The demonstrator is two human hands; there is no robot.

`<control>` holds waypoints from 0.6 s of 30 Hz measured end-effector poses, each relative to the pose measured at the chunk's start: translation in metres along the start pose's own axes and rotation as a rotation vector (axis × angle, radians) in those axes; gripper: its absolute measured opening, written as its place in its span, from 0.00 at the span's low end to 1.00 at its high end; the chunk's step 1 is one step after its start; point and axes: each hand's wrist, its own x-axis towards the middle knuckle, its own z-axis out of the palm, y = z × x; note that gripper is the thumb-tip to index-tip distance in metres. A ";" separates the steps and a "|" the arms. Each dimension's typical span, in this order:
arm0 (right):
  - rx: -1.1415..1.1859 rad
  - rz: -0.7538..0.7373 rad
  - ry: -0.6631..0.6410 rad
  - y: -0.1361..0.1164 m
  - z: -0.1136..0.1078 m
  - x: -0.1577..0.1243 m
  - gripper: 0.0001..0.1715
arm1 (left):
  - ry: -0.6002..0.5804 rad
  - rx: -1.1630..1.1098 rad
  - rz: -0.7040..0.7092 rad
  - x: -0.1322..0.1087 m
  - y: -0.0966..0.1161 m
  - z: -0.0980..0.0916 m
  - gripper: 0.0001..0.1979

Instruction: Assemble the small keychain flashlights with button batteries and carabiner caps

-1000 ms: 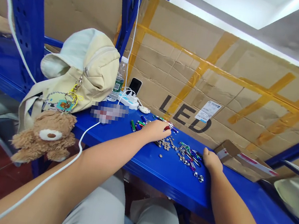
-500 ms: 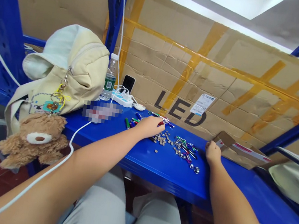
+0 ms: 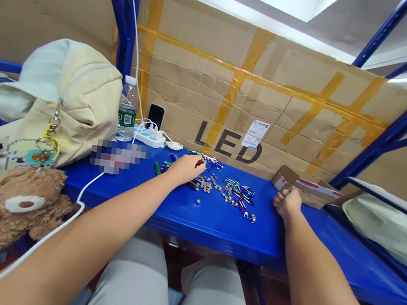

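Note:
My left hand (image 3: 185,170) is closed around a small dark red tube (image 3: 199,163), whose end shows past the fingers. It hovers at the far side of the blue shelf top, over small coloured tubes (image 3: 157,169). Just right of it lie many small round coin-like discs (image 3: 206,184), and a single disc (image 3: 198,202) sits nearer me. Further right is a heap of coloured metal clips (image 3: 239,192), with small silver pieces (image 3: 249,217) at its near end. My right hand (image 3: 289,203) is curled beside the open cardboard box (image 3: 321,193); anything inside its fingers is hidden.
On the left stand a cream backpack (image 3: 91,91) with a teddy bear (image 3: 25,203), a water bottle (image 3: 128,111) and a power strip (image 3: 148,136). A phone (image 3: 156,115) leans against the tall cardboard sheet (image 3: 197,86). A white cable (image 3: 86,189) crosses the shelf's front edge.
The view has turned to the right, so things sit further left in the picture. My right hand has drawn slightly back from the box. My left hand keeps the red tube.

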 end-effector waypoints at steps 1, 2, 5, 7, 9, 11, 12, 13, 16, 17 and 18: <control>0.103 0.015 0.026 0.000 -0.005 -0.005 0.19 | 0.000 -0.007 0.000 0.000 0.000 0.000 0.13; 0.270 0.039 0.056 0.000 -0.010 -0.010 0.18 | 0.002 -0.011 -0.003 0.000 0.000 0.000 0.13; 0.712 0.081 0.049 0.002 -0.022 -0.021 0.19 | 0.011 -0.018 -0.016 0.001 -0.002 0.001 0.14; 0.843 0.082 -0.018 0.003 -0.026 -0.024 0.19 | 0.017 -0.027 -0.023 0.001 -0.003 0.003 0.14; 0.902 0.086 -0.064 0.004 -0.028 -0.025 0.20 | 0.024 -0.037 -0.025 0.002 -0.004 0.003 0.14; 0.930 0.093 -0.075 0.003 -0.028 -0.025 0.20 | 0.031 -0.041 -0.023 0.002 -0.005 0.004 0.14; 0.937 0.099 -0.073 0.002 -0.027 -0.026 0.19 | 0.033 -0.040 -0.020 0.002 -0.005 0.004 0.13; 0.940 0.106 -0.071 0.001 -0.027 -0.026 0.19 | 0.032 -0.040 -0.017 0.002 -0.006 0.004 0.13; 0.936 0.125 -0.063 -0.002 -0.025 -0.028 0.19 | 0.031 -0.034 -0.008 0.003 -0.006 0.004 0.13; 0.934 0.129 -0.061 -0.003 -0.024 -0.029 0.19 | 0.033 -0.032 -0.007 0.003 -0.006 0.004 0.13; 0.932 0.133 -0.059 -0.004 -0.024 -0.030 0.19 | 0.034 -0.031 -0.007 0.003 -0.005 0.004 0.14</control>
